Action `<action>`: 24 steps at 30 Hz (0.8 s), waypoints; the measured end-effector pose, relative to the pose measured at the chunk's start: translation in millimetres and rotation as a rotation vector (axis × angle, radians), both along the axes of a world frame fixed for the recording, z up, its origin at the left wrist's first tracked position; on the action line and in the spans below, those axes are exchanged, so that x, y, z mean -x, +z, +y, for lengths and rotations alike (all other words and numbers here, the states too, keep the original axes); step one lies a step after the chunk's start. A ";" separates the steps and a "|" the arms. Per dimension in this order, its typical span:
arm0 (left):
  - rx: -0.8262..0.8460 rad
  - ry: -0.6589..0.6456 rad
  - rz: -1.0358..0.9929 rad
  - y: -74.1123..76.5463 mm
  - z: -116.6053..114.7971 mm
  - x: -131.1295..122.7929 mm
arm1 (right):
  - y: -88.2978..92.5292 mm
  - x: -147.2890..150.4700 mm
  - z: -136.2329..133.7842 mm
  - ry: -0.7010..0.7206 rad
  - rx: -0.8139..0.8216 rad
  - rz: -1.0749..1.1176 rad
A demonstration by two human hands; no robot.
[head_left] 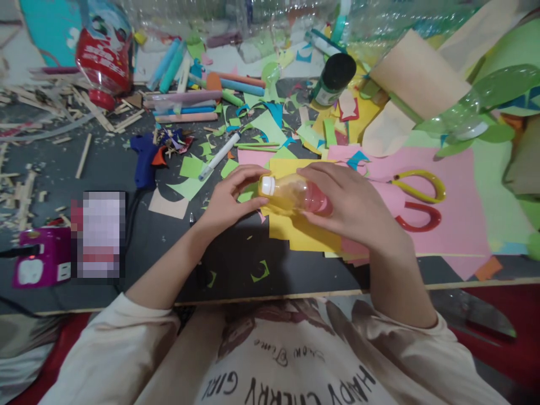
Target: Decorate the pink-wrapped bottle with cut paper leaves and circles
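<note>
Both hands are on the small bottle (291, 194), lying sideways over the yellow paper (304, 233) mid-worktop (236, 264). The right hand (354, 208) curls around its body and the left hand (230, 199) pinches the white cap (267, 184). Yellow scissors (417, 188) sit at three o'clock, a blue glue gun (143, 157) at ten.

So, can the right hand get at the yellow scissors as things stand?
Probably yes: the yellow scissors lie uncovered on pink paper just beside the right hand, nothing between. But that hand grips the small bottle.
</note>
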State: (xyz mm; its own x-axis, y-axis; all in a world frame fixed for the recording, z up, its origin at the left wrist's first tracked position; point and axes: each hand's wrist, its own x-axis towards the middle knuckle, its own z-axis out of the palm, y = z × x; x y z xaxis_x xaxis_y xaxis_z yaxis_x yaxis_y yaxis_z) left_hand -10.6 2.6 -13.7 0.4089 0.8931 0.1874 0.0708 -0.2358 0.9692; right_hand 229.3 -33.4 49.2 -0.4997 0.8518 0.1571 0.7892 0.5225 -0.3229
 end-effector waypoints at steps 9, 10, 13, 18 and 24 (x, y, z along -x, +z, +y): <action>0.010 -0.040 0.046 5.3 -3.3 0.9 | 1.2 -0.5 -2.4 0.017 0.006 0.018; 0.004 -0.047 0.044 5.3 -3.3 1.3 | 1.3 -0.6 -2.6 0.018 0.003 0.021; -0.009 -0.067 0.062 5.9 -3.5 2.9 | 1.3 -0.6 -3.0 0.025 0.000 0.019; -0.058 -0.067 0.127 8.2 -3.5 3.1 | 0.6 1.2 -2.8 0.026 0.001 0.008; -0.091 -0.037 0.179 8.1 -3.0 2.3 | 0.0 1.1 -2.6 0.038 0.002 0.011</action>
State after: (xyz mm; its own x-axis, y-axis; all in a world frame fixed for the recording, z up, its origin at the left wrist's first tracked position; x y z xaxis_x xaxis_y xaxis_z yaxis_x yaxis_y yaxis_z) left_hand -12.9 -0.4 -5.7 0.4756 0.8593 0.1885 0.2294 -0.3280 0.9164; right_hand 228.2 -36.0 49.2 -0.5302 0.8324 0.1612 0.7651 0.5516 -0.3322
